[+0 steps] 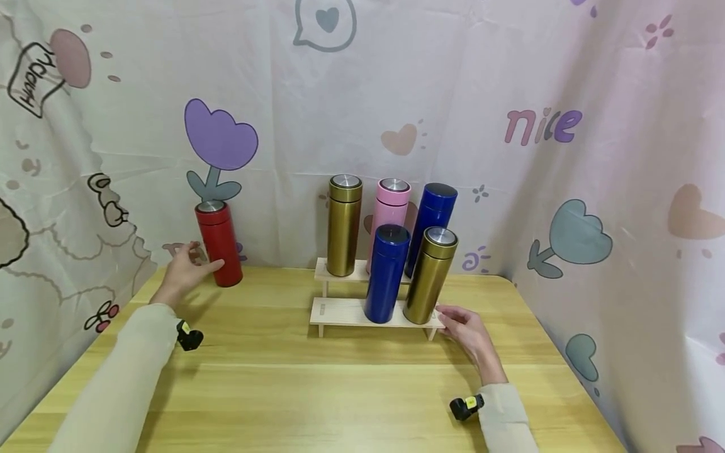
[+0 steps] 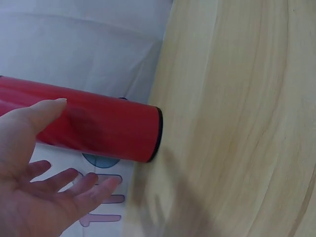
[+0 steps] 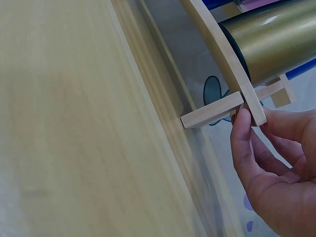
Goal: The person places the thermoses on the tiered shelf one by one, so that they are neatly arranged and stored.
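Note:
A red thermos bottle [image 1: 219, 248] stands upright at the table's back left. Beside it is my left hand [image 1: 184, 270], fingers loosely spread and not wrapped round it. In the left wrist view the thumb [image 2: 47, 114] overlaps the red bottle [image 2: 113, 126]; whether it touches I cannot tell. My right hand [image 1: 467, 330] pinches the right end of the lower board of a two-step wooden rack [image 1: 340, 311]. In the right wrist view, thumb and forefinger hold the board's corner [image 3: 257, 116] above its leg. A gold bottle [image 1: 430, 277] stands closest to that hand.
A blue bottle [image 1: 387, 274] shares the lower step. On the upper step stand another gold bottle [image 1: 343, 229], a pink bottle [image 1: 391, 207] and a second blue bottle [image 1: 438, 204]. A patterned curtain [image 1: 317, 113] hangs behind the wooden table [image 1: 317, 402].

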`<state>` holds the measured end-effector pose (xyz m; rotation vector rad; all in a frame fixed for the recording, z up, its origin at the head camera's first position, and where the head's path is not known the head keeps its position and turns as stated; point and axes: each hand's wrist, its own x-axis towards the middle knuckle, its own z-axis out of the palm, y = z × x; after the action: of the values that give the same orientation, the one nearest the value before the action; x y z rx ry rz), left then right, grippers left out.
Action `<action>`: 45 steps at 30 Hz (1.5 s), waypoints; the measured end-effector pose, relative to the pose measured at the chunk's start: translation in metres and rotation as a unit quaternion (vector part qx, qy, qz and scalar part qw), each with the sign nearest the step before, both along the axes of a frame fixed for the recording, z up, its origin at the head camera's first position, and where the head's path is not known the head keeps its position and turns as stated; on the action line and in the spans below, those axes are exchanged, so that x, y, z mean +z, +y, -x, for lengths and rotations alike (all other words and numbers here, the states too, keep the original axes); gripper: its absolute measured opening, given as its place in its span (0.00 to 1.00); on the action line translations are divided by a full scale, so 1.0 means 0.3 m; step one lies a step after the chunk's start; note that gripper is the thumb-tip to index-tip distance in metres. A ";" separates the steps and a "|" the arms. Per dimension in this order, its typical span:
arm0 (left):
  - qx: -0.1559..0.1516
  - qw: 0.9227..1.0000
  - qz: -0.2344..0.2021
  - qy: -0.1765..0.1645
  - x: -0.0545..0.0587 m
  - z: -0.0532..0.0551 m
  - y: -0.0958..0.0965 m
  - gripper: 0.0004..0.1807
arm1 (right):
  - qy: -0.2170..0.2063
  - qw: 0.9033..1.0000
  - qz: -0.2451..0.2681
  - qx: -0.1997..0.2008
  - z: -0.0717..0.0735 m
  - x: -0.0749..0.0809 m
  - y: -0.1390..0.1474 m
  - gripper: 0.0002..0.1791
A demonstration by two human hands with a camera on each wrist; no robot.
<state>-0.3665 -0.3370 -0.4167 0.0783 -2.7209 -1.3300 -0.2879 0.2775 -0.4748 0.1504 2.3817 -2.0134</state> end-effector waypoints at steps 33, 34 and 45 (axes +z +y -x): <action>0.018 0.998 -0.057 -0.007 -0.059 0.107 0.029 0.55 | 0.010 1.000 0.005 0.007 0.016 -0.006 -0.003 0.21; 0.023 0.998 -0.058 -0.005 -0.060 0.107 0.029 0.55 | 0.010 1.000 0.006 0.008 0.017 -0.006 -0.004 0.21; 0.025 1.000 -0.016 0.006 -0.032 0.090 0.048 0.57 | 0.009 1.000 0.007 0.002 0.018 -0.010 0.002 0.21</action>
<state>-0.3936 -0.3227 -0.4262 0.1415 -2.6694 -1.3573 -0.2934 0.2781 -0.4780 0.1283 2.3761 -2.0362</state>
